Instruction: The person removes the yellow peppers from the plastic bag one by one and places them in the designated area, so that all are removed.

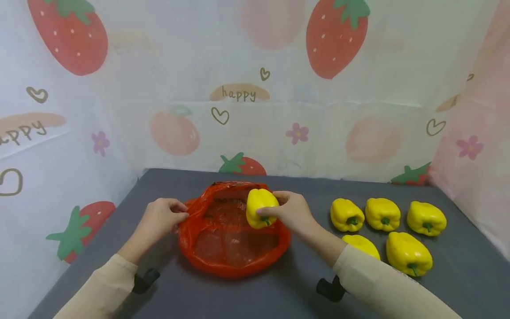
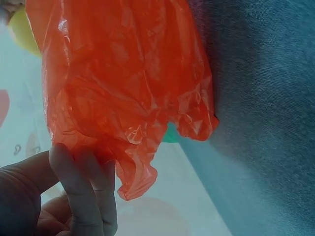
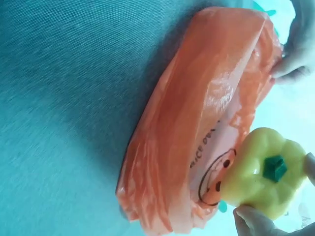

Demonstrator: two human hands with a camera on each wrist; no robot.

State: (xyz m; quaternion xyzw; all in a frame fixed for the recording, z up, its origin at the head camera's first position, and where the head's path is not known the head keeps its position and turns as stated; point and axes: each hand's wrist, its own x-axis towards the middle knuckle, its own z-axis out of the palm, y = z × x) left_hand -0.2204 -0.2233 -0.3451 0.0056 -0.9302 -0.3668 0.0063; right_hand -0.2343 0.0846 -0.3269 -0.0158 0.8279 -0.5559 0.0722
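A red plastic bag (image 1: pixel 235 266) stands on the dark table with its mouth spread wide. My left hand (image 1: pixel 161 218) pinches the left edge of its rim; in the left wrist view thumb and fingers (image 2: pixel 78 191) close on the thin film. Over the right part of the opening, my right hand (image 1: pixel 292 212) holds a yellow bell pepper (image 1: pixel 260 207) by its side. Seen from the right wrist, the pepper (image 3: pixel 266 172) shows its green stem, with thumb and fingers on either side of it.
Several more yellow bell peppers (image 1: pixel 383 214) lie on the grey table (image 1: pixel 311 184) at the right, one partly behind my right forearm. Black wrist devices (image 1: pixel 331 289) sit under both forearms. A cloth printed with strawberries (image 1: pixel 336 40) hangs around the table.
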